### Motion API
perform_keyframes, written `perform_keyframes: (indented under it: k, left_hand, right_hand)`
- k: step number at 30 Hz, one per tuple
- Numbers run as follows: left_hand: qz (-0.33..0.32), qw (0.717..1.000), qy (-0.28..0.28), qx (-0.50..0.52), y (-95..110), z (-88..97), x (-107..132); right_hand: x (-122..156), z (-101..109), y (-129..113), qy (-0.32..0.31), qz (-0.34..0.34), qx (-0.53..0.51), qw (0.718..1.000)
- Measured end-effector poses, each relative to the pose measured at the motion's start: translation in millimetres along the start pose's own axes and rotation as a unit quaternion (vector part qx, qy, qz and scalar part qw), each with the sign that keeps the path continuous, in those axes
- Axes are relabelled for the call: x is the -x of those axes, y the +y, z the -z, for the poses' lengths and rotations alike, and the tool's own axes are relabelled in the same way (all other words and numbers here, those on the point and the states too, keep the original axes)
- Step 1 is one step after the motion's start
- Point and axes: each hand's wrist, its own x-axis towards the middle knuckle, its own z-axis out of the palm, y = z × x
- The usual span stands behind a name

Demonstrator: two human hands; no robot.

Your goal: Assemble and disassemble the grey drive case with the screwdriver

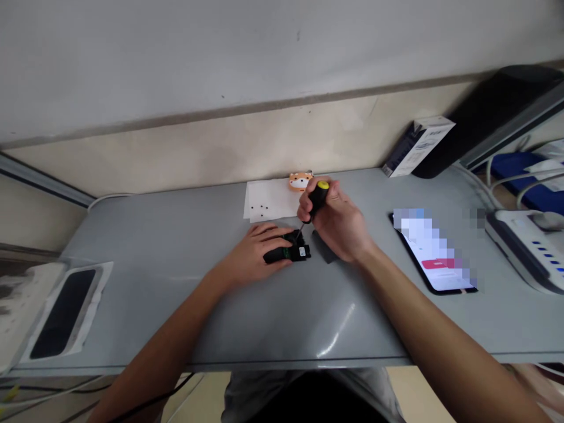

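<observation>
My right hand (339, 223) is closed round a small screwdriver (316, 200) with a black handle and yellow cap; its thin shaft points down into a small black device (288, 251) on the grey table (176, 276). My left hand (253, 252) rests on the table and grips the left side of that device, fingers curled over it. A flat dark piece (325, 247) lies just right of the device, partly under my right hand.
A white paper sheet (268, 200) with several tiny dark screws lies behind the device, beside an orange animal figure (300, 180). A lit phone (434, 252) lies right, a power strip (529, 247) beyond it. A white box (418, 145) leans on the wall. A phone tray (61, 311) sits left.
</observation>
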Motion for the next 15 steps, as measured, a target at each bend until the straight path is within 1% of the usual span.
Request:
perform_keyframes:
  k: [4, 9, 12, 15]
  left_hand:
    - [0.001, 1.0, 0.0, 0.005, -3.2, -2.2, 0.7]
    - [0.01, 1.0, 0.002, 0.003, -1.2, -0.9, 0.7]
    - [0.004, 1.0, 0.005, -0.004, 1.1, 0.5, 0.0]
    - [0.003, 1.0, 0.001, -0.011, 2.4, 1.0, -0.4]
  right_hand:
    - [4.1, -1.2, 0.9, 0.004, 0.012, -0.025, 1.0]
    - [3.8, -0.8, 1.9, -0.012, 0.023, -0.028, 0.999]
    - [-0.1, 0.9, 0.7, -0.006, 0.008, -0.026, 1.0]
    - [-0.6, 2.3, 1.6, 0.011, 0.001, -0.053, 0.999]
